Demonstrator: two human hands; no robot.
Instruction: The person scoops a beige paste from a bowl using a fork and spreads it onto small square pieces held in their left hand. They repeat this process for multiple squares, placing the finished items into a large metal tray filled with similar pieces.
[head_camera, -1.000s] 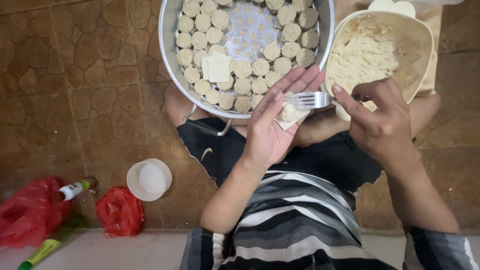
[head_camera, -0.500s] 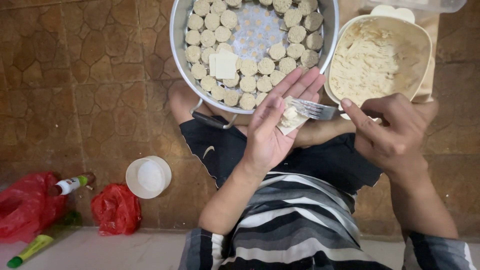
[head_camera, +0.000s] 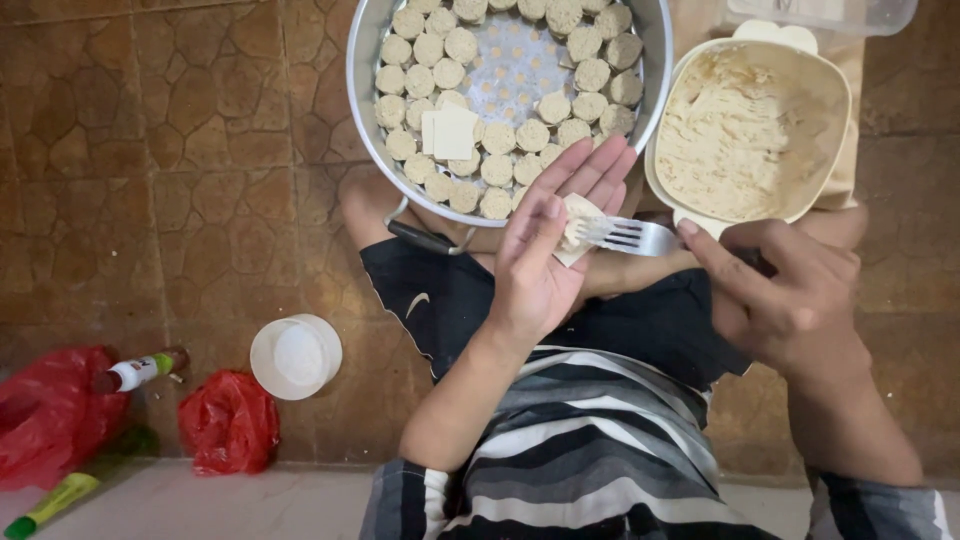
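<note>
Since the earlier frames, the fork (head_camera: 628, 235) has been drawn slightly lower across the palm and the right hand (head_camera: 785, 300) has shifted to the right, while the view has been tilted so the pan sits higher. The left hand (head_camera: 550, 250) is held open, palm up, with fingers spread, and a small square wrapper (head_camera: 578, 225) with a dab of filling is cradled on it, just near the round metal pan (head_camera: 400, 190). The fork is gripped by its handle in the closed right hand, and its tines are laid on the wrapper. Rows of filled round dumplings (head_camera: 497, 170) are arranged inside the pan, with a few flat white wrappers (head_camera: 452, 132) stacked on them left of centre. A cream bowl of pale filling (head_camera: 745, 135) is set to the right of the pan, touching it. On the stone-patterned floor (head_camera: 150, 170) to the left, a white lid (head_camera: 295, 356), two red plastic bags (head_camera: 228, 422) and a small bottle (head_camera: 138, 371) are seen.
</note>
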